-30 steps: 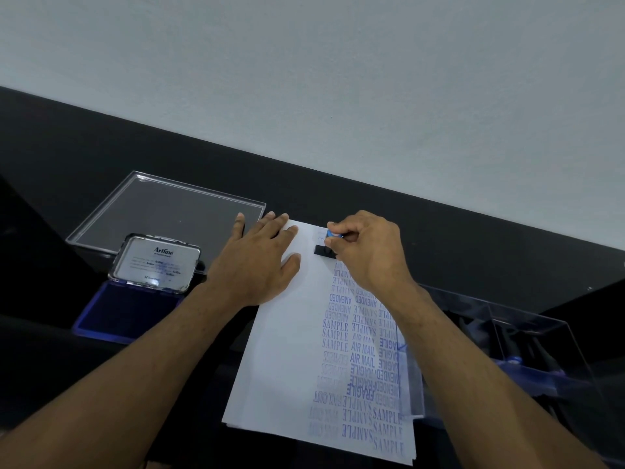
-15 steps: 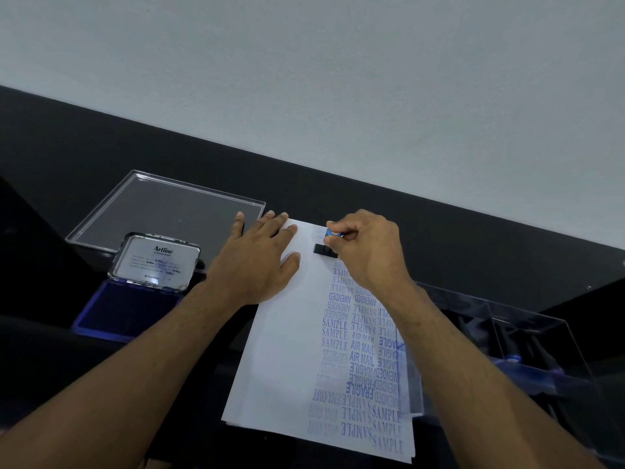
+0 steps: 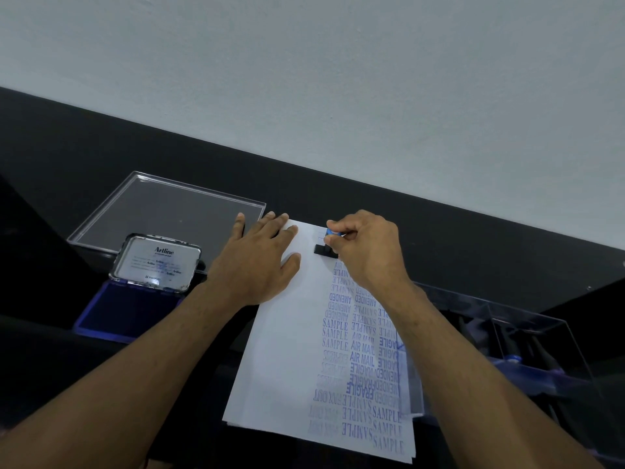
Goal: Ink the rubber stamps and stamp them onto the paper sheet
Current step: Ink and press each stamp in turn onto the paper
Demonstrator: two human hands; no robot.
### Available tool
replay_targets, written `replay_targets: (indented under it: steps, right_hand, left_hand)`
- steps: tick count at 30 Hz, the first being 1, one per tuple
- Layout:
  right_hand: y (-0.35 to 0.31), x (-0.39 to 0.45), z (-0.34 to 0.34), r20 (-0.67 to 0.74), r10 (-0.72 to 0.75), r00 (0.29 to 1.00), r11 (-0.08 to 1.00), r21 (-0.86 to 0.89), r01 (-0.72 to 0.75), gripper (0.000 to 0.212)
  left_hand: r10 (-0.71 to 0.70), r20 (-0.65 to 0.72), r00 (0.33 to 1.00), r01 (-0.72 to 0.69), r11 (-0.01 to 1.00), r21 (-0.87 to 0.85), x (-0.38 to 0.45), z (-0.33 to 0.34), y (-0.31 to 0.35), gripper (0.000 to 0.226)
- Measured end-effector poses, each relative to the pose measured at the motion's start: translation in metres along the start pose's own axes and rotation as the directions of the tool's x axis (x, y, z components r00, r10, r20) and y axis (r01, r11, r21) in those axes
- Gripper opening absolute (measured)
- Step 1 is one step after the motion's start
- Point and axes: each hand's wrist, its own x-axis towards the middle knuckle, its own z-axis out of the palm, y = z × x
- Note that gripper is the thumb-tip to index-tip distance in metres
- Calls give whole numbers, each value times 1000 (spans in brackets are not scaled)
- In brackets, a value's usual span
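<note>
Head view: the right hand [image 3: 368,252] pinches the blue handle of a rubber stamp [image 3: 327,244], its black base down on the far edge of the paper sheet [image 3: 287,360]. The left hand [image 3: 255,262] lies flat, fingers spread, on the sheet's far-left corner. The open ink pad [image 3: 128,309] sits left.

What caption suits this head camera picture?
Right hand presses a stamp onto the paper that the left hand steadies.

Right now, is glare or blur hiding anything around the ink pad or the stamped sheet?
Head view: glare whitens the ink pad lid, so its small print is unreadable; the stamped words on the paper sheet stay legible; the wide lens bends the edges; the clear box at right is dim.
</note>
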Motion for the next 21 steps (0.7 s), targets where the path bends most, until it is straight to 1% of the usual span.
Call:
replay_targets:
  steps: [9, 14, 15, 16, 19, 21]
  right_hand:
    - [0, 0, 0, -8, -10, 1000, 1000, 11, 10, 24]
    - [4, -1, 1, -26, -12, 1000, 1000, 22, 12, 22]
    - [6, -2, -1, -57, -6, 998, 998, 56, 9, 22]
    - [8, -3, -4, -99, 21, 995, 992, 130, -8, 21]
    - [14, -6, -23, -184, 211, 960, 904, 411, -120, 18]
    - [19, -8, -32, -189, 300, 935, 853, 493, -174, 14]
  left_hand:
    - [-2, 9, 1000, 2, 1000, 4, 0, 0, 0, 71]
    - [0, 11, 1000, 0, 1000, 4, 0, -1, 0, 62]
    - [5, 7, 1000, -5, 1000, 1, 0, -1, 0, 62]
    - [9, 4, 1000, -9, 1000, -4, -1, -1, -1, 63]
    - [10, 6, 1000, -10, 1000, -16, -1, -1, -1, 63]
    - [10, 8, 1000, -9, 1000, -17, -1, -1, -1, 67]
